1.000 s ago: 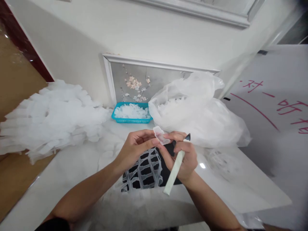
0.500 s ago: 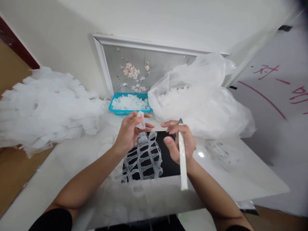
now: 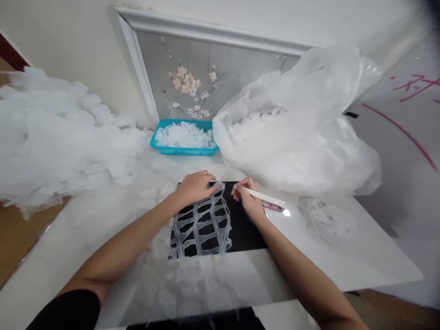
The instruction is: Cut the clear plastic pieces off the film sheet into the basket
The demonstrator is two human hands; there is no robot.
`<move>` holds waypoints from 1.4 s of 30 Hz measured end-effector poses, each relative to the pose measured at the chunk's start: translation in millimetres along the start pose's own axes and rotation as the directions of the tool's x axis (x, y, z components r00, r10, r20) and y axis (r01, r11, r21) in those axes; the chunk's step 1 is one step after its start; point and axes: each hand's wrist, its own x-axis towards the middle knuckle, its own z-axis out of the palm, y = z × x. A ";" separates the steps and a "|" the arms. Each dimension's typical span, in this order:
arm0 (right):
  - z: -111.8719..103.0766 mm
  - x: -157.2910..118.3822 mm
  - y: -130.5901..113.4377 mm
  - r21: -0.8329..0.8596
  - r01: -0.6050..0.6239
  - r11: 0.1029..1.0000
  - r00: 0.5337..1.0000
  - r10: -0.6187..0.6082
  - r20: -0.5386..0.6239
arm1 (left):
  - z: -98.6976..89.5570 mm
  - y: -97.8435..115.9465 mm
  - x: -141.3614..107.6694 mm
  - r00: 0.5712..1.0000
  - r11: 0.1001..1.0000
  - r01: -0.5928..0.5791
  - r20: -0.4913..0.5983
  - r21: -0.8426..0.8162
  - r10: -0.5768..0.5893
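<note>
On the black mat lies a cut-out translucent plastic sheet, the left hand over its far edge with thumb and fingers parted. Beside the sheet, the right hand pinches a slim white tool; a blue basket of translucent pieces stands beyond.

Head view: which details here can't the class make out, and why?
All in the head view:
- Tip of the pale tool in the right hand: too small and blurred.
- Part of the clear lattice: hidden by the left hand.
- Right side of the framed picture: behind the plastic bag.
- Rest of the red writing: cut off by the right edge.
</note>
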 end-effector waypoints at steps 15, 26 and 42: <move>-2.8 2.2 22.1 -0.101 -0.074 0.992 0.996 0.078 0.036 | 19.0 11.8 -2.9 0.992 0.967 -0.093 0.101 0.237 0.071; 1.0 6.8 21.4 -0.176 -0.086 0.981 0.995 0.092 0.029 | 21.7 19.4 4.8 0.968 0.937 -0.249 0.049 0.245 0.245; 9.2 11.5 20.8 -0.327 -0.099 0.940 0.995 0.102 -0.007 | 16.3 15.9 9.1 0.814 0.937 -0.125 -0.574 -0.325 -0.091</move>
